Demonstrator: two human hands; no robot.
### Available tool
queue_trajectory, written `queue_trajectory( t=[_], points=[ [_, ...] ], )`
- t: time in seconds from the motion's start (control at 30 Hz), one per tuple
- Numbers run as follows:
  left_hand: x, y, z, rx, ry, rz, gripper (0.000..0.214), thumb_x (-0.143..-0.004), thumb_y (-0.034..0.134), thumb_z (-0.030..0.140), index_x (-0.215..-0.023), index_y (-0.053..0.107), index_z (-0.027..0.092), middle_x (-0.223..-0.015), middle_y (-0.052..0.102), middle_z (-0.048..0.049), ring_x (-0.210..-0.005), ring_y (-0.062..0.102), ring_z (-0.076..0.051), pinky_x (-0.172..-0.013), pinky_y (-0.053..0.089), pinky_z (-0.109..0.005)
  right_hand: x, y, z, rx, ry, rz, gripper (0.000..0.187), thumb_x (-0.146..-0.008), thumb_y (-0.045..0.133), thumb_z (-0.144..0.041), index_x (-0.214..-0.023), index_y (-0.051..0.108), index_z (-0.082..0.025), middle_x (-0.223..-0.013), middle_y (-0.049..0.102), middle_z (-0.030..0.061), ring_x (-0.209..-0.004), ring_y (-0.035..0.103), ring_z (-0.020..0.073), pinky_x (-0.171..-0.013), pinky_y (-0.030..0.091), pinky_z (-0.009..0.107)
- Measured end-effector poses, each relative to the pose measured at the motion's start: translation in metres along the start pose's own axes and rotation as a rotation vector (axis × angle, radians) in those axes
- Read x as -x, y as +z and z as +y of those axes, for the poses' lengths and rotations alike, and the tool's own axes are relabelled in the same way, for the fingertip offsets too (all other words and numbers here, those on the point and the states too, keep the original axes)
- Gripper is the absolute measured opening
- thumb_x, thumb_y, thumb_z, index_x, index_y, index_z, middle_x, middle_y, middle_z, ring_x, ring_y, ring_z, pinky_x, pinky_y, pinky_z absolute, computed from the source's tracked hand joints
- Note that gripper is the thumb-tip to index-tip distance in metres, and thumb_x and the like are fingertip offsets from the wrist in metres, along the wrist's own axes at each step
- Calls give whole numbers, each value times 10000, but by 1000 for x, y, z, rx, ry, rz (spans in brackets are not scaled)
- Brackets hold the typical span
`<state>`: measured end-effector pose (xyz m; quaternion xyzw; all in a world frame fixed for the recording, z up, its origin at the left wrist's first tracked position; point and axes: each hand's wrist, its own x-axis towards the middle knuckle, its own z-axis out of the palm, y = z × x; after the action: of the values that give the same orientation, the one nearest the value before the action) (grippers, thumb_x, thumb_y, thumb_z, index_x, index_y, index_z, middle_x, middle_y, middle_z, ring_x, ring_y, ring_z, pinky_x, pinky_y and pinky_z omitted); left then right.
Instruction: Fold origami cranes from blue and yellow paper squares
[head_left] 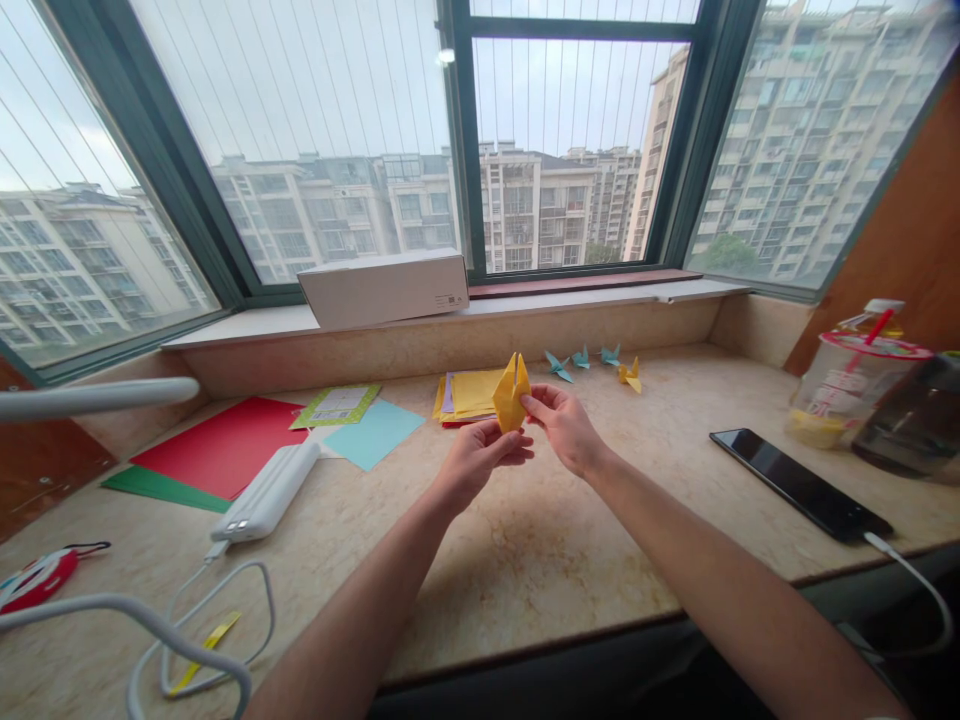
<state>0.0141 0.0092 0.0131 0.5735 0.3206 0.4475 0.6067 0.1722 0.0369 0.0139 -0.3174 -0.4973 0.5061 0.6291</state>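
A partly folded yellow origami paper (pixel 511 396), diamond-shaped with two upright points split by a slit, is held up above the counter. My left hand (pixel 480 458) grips its lower end between thumb and fingers. On its right edge, my right hand (pixel 561 425) pinches the paper. Just behind it lies a stack of yellow paper sheets (pixel 472 392), with some purple and red showing at its edges. Small blue paper cranes (pixel 559 366) and one yellow paper crane (pixel 631 375) stand farther back to the right.
Left on the counter are red paper (pixel 225 445), light blue paper (pixel 375 432), a green-edged packet (pixel 336 406) and a white power bank (pixel 268 492) with a cable. To the right lie a black phone (pixel 799 482) and a plastic cup (pixel 847 390). A white box (pixel 384 290) rests on the sill.
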Motion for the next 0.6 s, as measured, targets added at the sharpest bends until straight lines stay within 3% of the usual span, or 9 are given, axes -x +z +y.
queue_trajectory(
  t=[0.17, 0.4, 0.6],
  points=[
    [0, 1, 3, 5, 21, 22, 398, -778, 761, 390, -1045, 690, 105, -978, 739, -129, -734, 728, -182, -714, 578, -298, -1, 0, -1, -22, -22, 54, 236, -702, 783, -370, -847, 699, -204, -837, 704, 14, -730, 606, 141, -695, 452, 289],
    [-2, -1, 4, -19, 36, 32, 412, -720, 799, 416, -952, 684, 95, -884, 750, -128, -692, 731, -207, -664, 587, -319, -1, 1, -2, -65, -21, 89, 222, -678, 786, -331, -833, 696, -199, -866, 709, 31, -763, 631, 164, -709, 493, 312],
    [-1, -5, 10, 27, 191, 287, 380, -799, 706, 474, -883, 661, 106, -770, 744, -94, -634, 708, -173, -649, 573, -294, 2, 3, -7, -117, 17, 19, 172, -667, 767, -281, -817, 715, -214, -894, 732, 17, -805, 649, 166, -716, 509, 289]
  ],
)
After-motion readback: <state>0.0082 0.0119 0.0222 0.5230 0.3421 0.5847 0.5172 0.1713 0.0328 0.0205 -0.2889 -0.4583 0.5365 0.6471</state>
